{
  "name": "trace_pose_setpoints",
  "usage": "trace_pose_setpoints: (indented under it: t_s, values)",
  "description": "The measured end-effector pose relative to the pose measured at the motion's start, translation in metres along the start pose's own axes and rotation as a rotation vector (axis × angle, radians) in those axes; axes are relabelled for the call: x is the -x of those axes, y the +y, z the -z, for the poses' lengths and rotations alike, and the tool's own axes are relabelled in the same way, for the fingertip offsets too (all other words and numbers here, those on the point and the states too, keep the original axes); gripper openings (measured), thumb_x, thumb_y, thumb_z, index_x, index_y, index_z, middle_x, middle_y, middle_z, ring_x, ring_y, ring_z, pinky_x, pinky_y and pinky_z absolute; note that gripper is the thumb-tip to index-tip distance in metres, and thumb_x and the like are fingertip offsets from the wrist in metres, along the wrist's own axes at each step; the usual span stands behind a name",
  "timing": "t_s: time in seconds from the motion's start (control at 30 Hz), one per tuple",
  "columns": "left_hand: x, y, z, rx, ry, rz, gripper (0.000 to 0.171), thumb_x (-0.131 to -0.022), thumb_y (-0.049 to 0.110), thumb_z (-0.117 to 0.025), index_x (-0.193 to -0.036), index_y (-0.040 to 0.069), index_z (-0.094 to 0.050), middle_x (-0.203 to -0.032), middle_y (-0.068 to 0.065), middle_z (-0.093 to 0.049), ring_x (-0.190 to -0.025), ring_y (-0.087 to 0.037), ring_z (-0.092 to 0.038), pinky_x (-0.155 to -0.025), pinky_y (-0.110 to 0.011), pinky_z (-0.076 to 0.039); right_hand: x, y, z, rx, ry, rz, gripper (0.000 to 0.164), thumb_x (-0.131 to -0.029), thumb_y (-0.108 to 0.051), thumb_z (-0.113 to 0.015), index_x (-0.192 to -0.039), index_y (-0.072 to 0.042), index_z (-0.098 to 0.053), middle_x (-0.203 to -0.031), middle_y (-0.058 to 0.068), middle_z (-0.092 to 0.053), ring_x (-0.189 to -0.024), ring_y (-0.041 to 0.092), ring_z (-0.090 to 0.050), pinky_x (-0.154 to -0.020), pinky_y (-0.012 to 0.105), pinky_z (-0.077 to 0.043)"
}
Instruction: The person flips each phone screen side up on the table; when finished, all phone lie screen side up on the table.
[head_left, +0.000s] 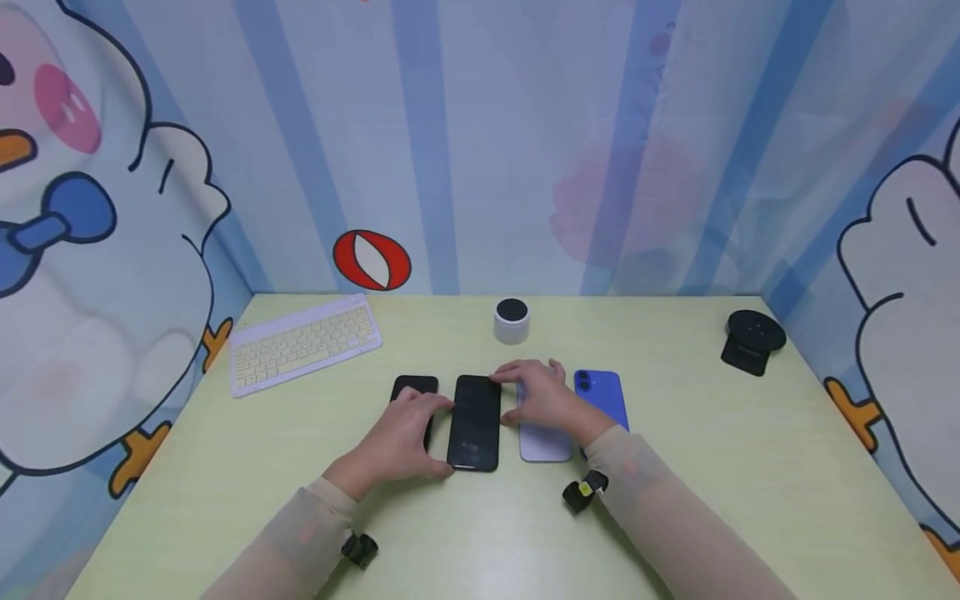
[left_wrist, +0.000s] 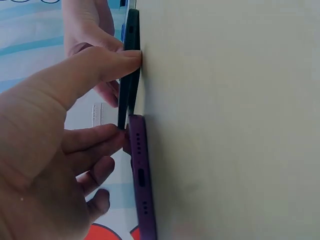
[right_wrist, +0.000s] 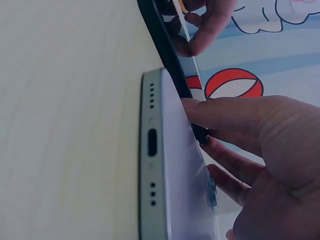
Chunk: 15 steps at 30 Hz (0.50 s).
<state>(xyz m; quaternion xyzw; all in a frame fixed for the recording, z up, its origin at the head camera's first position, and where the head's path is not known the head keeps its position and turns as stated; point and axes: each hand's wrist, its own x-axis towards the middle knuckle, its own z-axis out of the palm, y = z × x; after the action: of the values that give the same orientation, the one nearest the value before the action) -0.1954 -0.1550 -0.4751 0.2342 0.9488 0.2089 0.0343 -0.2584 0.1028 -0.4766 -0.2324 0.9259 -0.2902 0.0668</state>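
A black smartphone [head_left: 474,423] lies between my two hands in the head view. With the thumb at its near left corner and fingertips along its left side, my left hand [head_left: 405,442] grips it. My right hand [head_left: 546,398] holds its right side, index finger at the far right corner. The right wrist view shows the black phone [right_wrist: 172,60] slanting up past a lavender phone [right_wrist: 187,175], its edge between thumb and fingers. A dark phone [head_left: 415,384], partly hidden by the left hand, shows a purple edge [left_wrist: 142,175] in the left wrist view.
A blue phone [head_left: 603,396] lies right of the lavender one, partly behind the right forearm. A white keyboard [head_left: 307,342] sits at the far left, a small white cylinder with a black top [head_left: 512,323] at the back, and a black round-topped stand [head_left: 753,337] at the far right.
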Motion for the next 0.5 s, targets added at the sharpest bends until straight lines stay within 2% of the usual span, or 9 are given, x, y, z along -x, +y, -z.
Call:
trace_pose_setpoints:
  t_s: [0.2, 0.5]
  values:
    - [-0.004, 0.004, 0.004, -0.062, -0.048, 0.008, 0.084, -0.066, 0.044, -0.093, -0.137, 0.01, -0.064, -0.143, -0.007, -0.06, -0.122, -0.029, -0.045, -0.101, -0.049, -0.04, 0.0, 0.001, 0.001, 0.02, -0.009, 0.011, 0.065, -0.073, -0.018, -0.092, -0.134, -0.015, -0.07, -0.14, 0.003, -0.066, -0.139, 0.033, -0.052, -0.117, 0.075, -0.009]
    - [-0.004, 0.009, 0.008, -0.059, -0.091, 0.007, 0.089, -0.069, 0.048, -0.092, -0.143, 0.009, -0.061, -0.148, -0.008, -0.055, -0.129, -0.03, -0.043, -0.109, -0.05, -0.041, 0.013, 0.0, 0.008, 0.055, 0.015, -0.014, 0.064, -0.079, -0.027, -0.089, -0.139, -0.02, -0.067, -0.146, 0.003, -0.061, -0.144, 0.032, -0.045, -0.118, 0.074, -0.008]
